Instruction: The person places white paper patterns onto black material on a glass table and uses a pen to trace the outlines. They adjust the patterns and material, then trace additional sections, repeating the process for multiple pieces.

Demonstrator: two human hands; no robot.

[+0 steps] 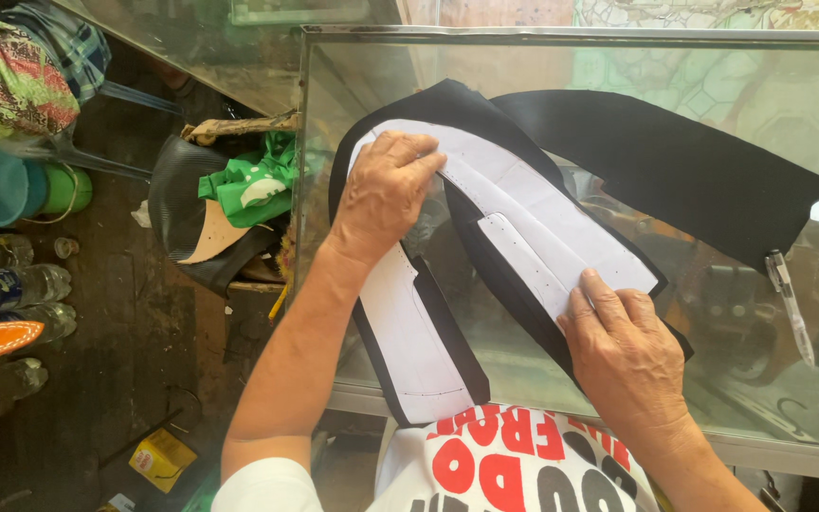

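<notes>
While my left hand (386, 194) lies flat on the far end of the white paper pattern (523, 213), fingers spread and holding nothing, my right hand (623, 356) presses open-palmed on its near end. That pattern sits on black fabric (675, 161) on the glass tabletop (523, 379) (a clear pen (791, 301) lies right of the pattern).

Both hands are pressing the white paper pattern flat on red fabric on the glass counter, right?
Not quite: the head view shows the fabric is black, not red. Both the left hand and right hand do press the white paper pattern flat on the glass counter.
</notes>
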